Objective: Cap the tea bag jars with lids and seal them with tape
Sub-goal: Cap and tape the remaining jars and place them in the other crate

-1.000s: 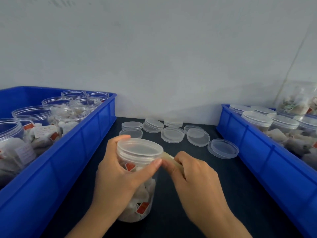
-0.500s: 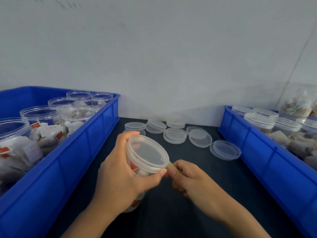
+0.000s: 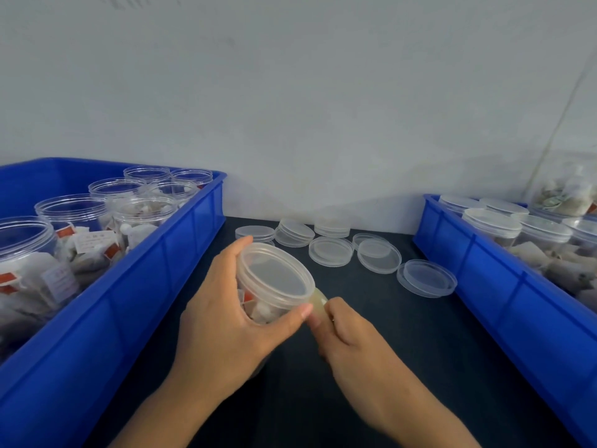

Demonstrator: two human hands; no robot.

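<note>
A clear tea bag jar [image 3: 274,282] with its translucent lid on is tilted toward me at the table's middle. My left hand [image 3: 223,321] grips it round the side, thumb at the lid's rim. My right hand [image 3: 349,344] pinches a yellowish strip of tape [image 3: 318,300] that runs to the lid's rim by my left thumb. Most of the jar's body is hidden behind my left hand.
A blue bin [image 3: 135,286] on the left holds several uncapped jars of tea bags. A blue bin [image 3: 504,276] on the right holds several capped jars. Loose lids [image 3: 329,250] lie in stacks and singly on the dark table [image 3: 403,334] near the wall.
The jar went from upright to tilted toward me and rose a little. My right hand stayed at the rim with the tape, shifting slightly lower.
</note>
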